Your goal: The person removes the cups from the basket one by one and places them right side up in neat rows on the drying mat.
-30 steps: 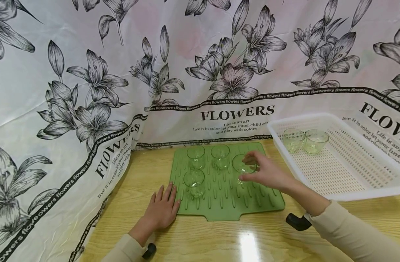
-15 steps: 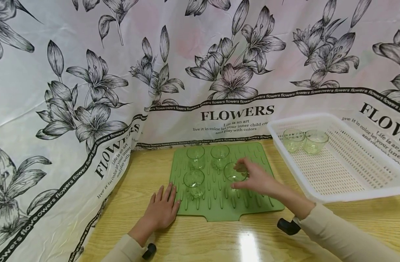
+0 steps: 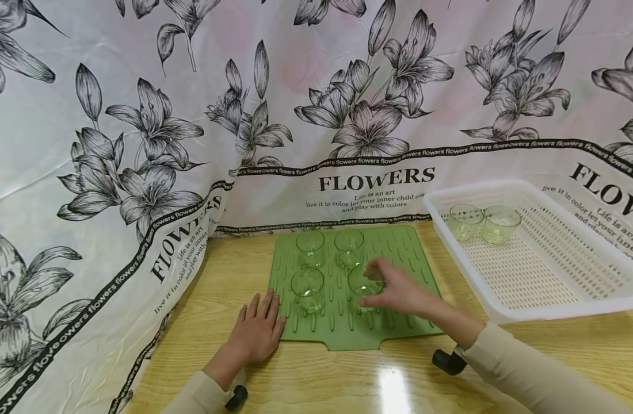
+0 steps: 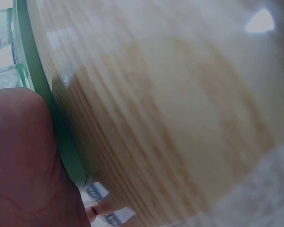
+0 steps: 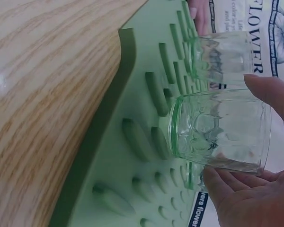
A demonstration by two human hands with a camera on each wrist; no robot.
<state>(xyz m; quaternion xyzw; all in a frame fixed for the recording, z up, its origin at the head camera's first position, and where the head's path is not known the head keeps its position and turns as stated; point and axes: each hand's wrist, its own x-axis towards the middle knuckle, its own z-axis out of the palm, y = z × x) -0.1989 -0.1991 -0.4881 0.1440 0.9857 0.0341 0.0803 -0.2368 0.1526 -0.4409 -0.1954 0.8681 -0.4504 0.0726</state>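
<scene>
My right hand (image 3: 399, 292) grips a clear green-tinted glass (image 5: 222, 127) between thumb and fingers, over the front right part of the green drying mat (image 3: 353, 339). In the right wrist view the glass is upright with its base at the mat's ridges; whether it touches them I cannot tell. On the mat stand three matching glasses: one at back left (image 3: 310, 253), one at back centre (image 3: 349, 250) and one at front left (image 3: 307, 293). Fingers straight, my left hand (image 3: 256, 333) rests palm down at the mat's left edge, partly on the table.
A white perforated basket (image 3: 529, 313) stands to the right, with two similar glasses (image 3: 465, 224) side by side at its back left. Behind the wooden table (image 3: 296, 379) hangs a flower-printed cloth (image 3: 275, 195), which also runs along the left side.
My right hand has moved the glass left and toward me across the mat, to a spot beside the front left glass. The left hand has stayed still.
</scene>
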